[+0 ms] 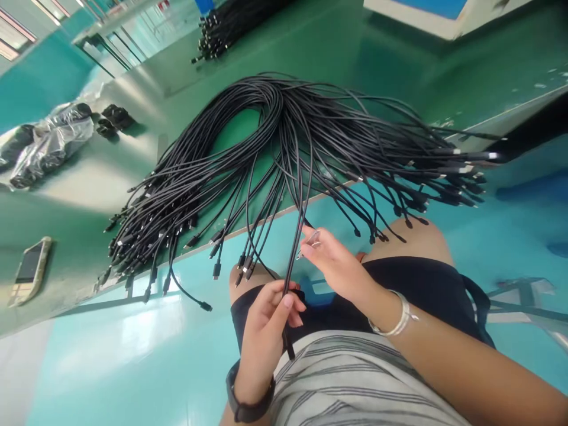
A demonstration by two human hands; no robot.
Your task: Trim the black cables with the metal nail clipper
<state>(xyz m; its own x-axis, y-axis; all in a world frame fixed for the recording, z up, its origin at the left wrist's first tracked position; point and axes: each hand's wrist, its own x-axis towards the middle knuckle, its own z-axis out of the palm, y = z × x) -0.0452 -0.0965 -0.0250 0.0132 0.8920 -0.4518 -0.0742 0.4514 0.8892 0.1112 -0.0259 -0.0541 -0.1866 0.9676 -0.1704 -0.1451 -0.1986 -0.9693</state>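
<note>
A large bundle of thin black cables [284, 118] lies on the green tabletop [368, 71], with many connector ends hanging over the table's near edge. My left hand [266, 331], wearing a black wristband, is shut on one black cable [289, 260] close to its connector end. My right hand [332, 266], wearing a silver bangle, pinches a small metal piece [310, 241] between its fingertips. The piece is partly hidden by those fingers, and its exact kind is too small to tell. Both hands are over my lap, just below the hanging cable ends.
A smartphone [30, 272] lies on the table to the left, near clear plastic bags [51, 145] and dark items [113, 118]. Another bundle of black cables [226, 26] lies at the far end. Below is a teal floor [110, 349], with a metal frame [523, 302] at the right.
</note>
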